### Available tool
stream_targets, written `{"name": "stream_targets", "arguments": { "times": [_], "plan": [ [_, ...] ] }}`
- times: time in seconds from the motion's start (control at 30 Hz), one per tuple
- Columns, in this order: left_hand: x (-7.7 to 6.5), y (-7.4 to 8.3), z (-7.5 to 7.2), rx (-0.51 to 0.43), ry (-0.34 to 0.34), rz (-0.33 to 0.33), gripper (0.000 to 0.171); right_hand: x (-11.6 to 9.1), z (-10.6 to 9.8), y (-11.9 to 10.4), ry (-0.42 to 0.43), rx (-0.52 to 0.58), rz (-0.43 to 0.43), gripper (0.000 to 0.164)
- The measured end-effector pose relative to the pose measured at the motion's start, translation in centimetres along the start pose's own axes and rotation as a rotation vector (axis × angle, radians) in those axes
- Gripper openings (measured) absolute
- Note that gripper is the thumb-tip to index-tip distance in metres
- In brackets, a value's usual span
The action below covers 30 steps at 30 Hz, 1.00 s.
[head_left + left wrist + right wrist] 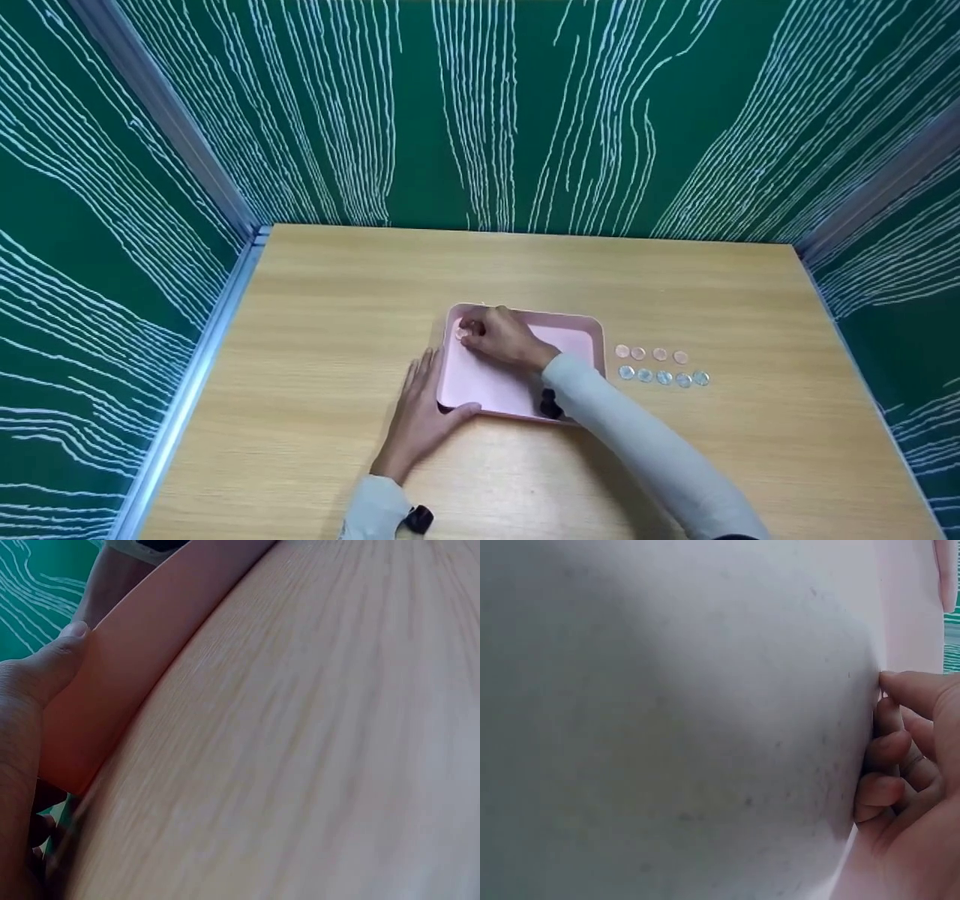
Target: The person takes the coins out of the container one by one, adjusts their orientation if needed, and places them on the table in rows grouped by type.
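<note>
A shallow pink tray [495,379] lies on the table. My left hand [420,420] rests round its near left corner, fingers stretched along the left side. In the left wrist view the thumb [64,656] lies against the tray's outer wall. Reaching across the tray, my right hand [504,337] pinches a small copper-coloured coin [461,333] at the far left corner, low over the floor. The right wrist view shows thumb and index fingertips together at the tray floor [765,727], the other fingers curled; the coin is mostly hidden there.
Right of the tray lie two rows of coins: several copper-coloured coins [659,354] farther back and several silver coins [664,378] nearer. The wooden table [337,300] meets green walls [412,150] with white lines at the back and sides.
</note>
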<state>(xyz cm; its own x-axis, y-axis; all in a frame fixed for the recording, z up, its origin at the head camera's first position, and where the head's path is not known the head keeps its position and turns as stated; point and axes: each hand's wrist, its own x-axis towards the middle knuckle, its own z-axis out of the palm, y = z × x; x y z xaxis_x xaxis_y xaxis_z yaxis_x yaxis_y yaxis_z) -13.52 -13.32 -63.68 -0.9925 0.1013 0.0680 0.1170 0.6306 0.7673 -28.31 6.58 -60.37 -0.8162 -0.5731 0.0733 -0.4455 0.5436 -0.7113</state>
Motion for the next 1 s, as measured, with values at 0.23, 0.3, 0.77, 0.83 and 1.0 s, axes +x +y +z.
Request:
{"name": "stream_targets", "arguments": {
  "times": [0.23, 0.3, 0.77, 0.83, 1.0],
  "plan": [
    [0.18, -0.11, -0.03, 0.01, 0.008, 0.031, 0.119, 0.17, 0.08, -0.32, 0.002, -0.058, 0.006, 0.014],
    [0.24, -0.13, -0.02, 0.014, 0.018, 0.056, 0.119, 0.28, 0.05, -0.5, -0.005, -0.087, -0.002, 0.012],
    [0.34, -0.11, 0.13, 0.012, 0.015, 0.048, 0.119, 0.03, -0.04, -0.77, -0.007, -0.23, -0.079, 0.013],
    [0.32, -0.1, 0.12, 0.011, 0.015, 0.049, 0.119, -0.02, 0.02, -0.68, 0.001, -0.237, -0.099, 0.014],
    [0.17, -0.07, 0.13, 0.01, 0.01, 0.025, 0.119, -0.14, 0.09, -0.4, 0.002, -0.184, -0.122, 0.013]
  ]
}}
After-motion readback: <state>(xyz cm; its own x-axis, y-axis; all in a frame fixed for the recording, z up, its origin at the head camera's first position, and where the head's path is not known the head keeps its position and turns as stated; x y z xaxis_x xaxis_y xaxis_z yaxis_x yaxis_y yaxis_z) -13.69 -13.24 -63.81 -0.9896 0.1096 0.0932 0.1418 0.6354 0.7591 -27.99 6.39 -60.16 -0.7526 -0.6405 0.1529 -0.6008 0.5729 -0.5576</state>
